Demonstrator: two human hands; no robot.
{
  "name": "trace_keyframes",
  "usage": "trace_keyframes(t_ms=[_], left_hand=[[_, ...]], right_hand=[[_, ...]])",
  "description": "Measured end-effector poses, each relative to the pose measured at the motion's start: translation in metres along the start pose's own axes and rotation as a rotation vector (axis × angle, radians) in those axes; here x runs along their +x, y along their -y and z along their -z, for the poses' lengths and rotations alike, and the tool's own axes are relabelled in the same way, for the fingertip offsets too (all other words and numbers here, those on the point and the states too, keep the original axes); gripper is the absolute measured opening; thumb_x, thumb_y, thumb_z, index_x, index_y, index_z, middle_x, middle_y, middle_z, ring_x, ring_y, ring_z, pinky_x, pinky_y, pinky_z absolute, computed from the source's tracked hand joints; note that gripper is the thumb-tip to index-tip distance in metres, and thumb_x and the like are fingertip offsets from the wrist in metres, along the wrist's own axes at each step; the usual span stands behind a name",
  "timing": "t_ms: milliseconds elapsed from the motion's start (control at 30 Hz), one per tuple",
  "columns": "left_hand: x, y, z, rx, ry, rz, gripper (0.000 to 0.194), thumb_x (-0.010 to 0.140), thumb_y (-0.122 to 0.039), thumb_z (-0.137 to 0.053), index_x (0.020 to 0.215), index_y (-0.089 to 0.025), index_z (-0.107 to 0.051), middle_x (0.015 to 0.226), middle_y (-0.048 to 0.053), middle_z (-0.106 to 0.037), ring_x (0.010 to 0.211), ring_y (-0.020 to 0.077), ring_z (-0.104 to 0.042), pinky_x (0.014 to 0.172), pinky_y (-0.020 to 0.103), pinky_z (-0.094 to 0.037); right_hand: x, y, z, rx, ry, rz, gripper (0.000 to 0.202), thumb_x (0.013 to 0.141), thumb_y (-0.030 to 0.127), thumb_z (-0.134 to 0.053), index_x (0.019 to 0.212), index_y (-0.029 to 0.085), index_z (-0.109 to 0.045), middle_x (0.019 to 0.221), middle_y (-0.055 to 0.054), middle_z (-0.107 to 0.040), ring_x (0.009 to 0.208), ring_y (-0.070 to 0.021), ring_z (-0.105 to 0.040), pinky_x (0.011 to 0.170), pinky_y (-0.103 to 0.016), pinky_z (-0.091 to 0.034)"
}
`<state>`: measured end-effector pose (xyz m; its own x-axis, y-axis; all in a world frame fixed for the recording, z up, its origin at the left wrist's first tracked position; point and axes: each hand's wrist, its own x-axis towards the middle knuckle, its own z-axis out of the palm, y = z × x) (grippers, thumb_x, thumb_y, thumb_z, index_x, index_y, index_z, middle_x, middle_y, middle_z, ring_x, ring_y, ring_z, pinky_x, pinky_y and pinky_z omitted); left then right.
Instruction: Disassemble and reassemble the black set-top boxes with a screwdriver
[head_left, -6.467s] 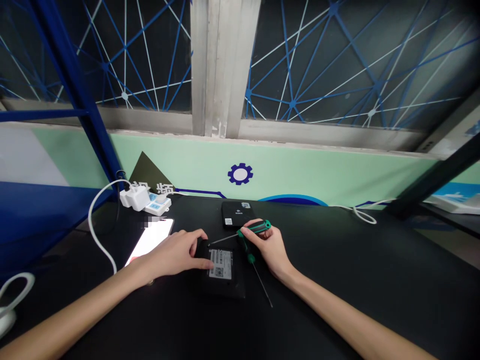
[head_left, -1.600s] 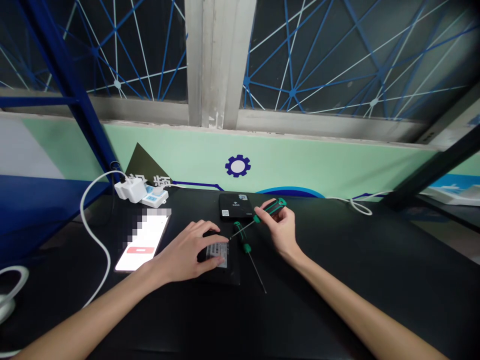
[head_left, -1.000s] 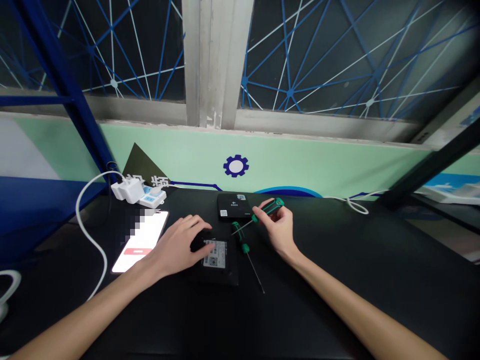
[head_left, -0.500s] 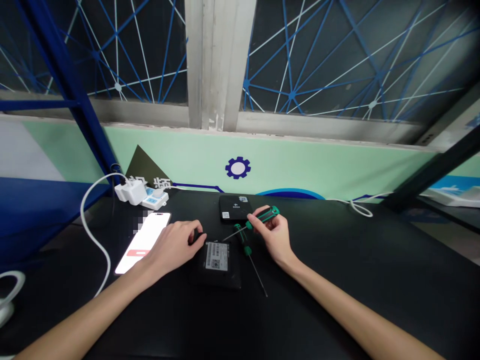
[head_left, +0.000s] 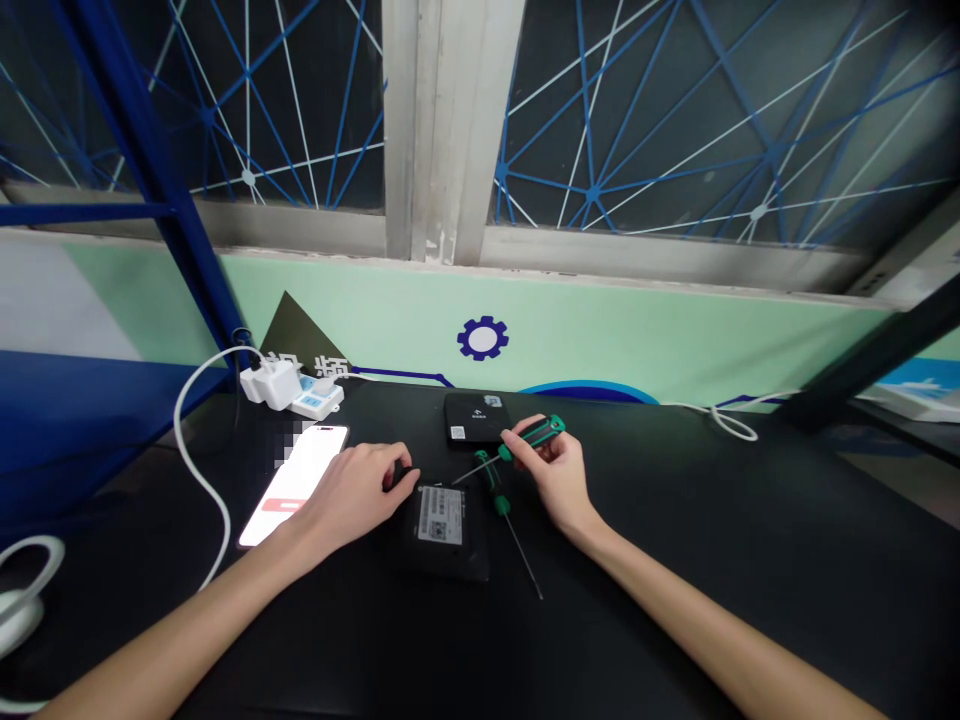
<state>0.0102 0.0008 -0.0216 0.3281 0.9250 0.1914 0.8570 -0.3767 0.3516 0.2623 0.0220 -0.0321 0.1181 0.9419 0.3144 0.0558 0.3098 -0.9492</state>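
Note:
My right hand grips the green and black handle of a screwdriver, whose shaft points left and down to the top edge of a black device with a white label. At the upper left corner of that device, my left hand has its fingers curled around a small dark part I cannot make out. A second green-handled screwdriver lies just right of the device, its tip toward me. Behind them is a flat black box with a small white code sticker.
Left of my left hand lies a lit phone. A white power strip with a plugged-in charger and a white cable sits behind it. Another white cable rests at the back right of the black table.
The whole view has shifted slightly, so everything appears a little further right. Both hands keep nearly the same pose and place relative to the device.

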Motion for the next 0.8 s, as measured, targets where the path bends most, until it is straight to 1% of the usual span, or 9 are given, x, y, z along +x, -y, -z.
trace_keyframes(t_ms=[233,467,567,667,800], left_hand=[[-0.0003,-0.0012,0.0011,-0.008,-0.005,-0.007,0.021,0.094,-0.038,-0.052,0.083,-0.024,-0.063,0.064,-0.002,-0.063,0.059,0.0169,-0.059,0.052,0.026,-0.031],[-0.0007,0.0019,-0.0011,-0.018,-0.014,-0.014,0.024,0.094,-0.039,-0.05,0.084,-0.023,-0.065,0.062,-0.002,-0.062,0.057,0.0155,-0.058,0.05,0.026,-0.031],[-0.0009,0.0021,-0.0008,-0.015,-0.019,-0.006,0.024,0.094,-0.04,-0.051,0.084,-0.023,-0.065,0.063,-0.002,-0.063,0.057,0.0158,-0.059,0.05,0.026,-0.032],[-0.0008,0.0012,0.0002,-0.02,-0.01,-0.002,0.023,0.094,-0.039,-0.051,0.085,-0.024,-0.065,0.062,-0.003,-0.062,0.057,0.0161,-0.059,0.051,0.026,-0.032],[-0.0006,0.0,0.0011,-0.013,0.0,-0.006,0.024,0.094,-0.039,-0.05,0.085,-0.023,-0.065,0.062,-0.002,-0.062,0.057,0.0165,-0.059,0.051,0.026,-0.033]], right_hand=[[0.0012,-0.0024,0.0022,0.008,0.011,-0.004,0.04,0.069,0.051,-0.082,0.074,0.019,-0.059,0.055,0.005,-0.051,0.047,-0.0112,-0.045,0.047,-0.024,-0.036],[0.0007,0.0003,0.0009,0.002,0.007,-0.002,0.042,0.067,0.055,-0.082,0.072,0.019,-0.059,0.054,0.005,-0.049,0.046,-0.0112,-0.044,0.045,-0.024,-0.035],[0.0,0.0002,0.0008,0.016,0.014,-0.008,0.041,0.068,0.053,-0.082,0.074,0.019,-0.06,0.056,0.005,-0.05,0.047,-0.0111,-0.044,0.046,-0.024,-0.036],[-0.0003,-0.0017,0.0017,0.019,0.015,-0.003,0.039,0.07,0.05,-0.082,0.075,0.019,-0.06,0.057,0.004,-0.05,0.047,-0.0107,-0.043,0.045,-0.024,-0.034],[0.0001,-0.0026,0.0016,0.009,0.008,-0.007,0.04,0.069,0.052,-0.082,0.074,0.019,-0.06,0.056,0.004,-0.05,0.047,-0.0109,-0.043,0.044,-0.024,-0.035]])
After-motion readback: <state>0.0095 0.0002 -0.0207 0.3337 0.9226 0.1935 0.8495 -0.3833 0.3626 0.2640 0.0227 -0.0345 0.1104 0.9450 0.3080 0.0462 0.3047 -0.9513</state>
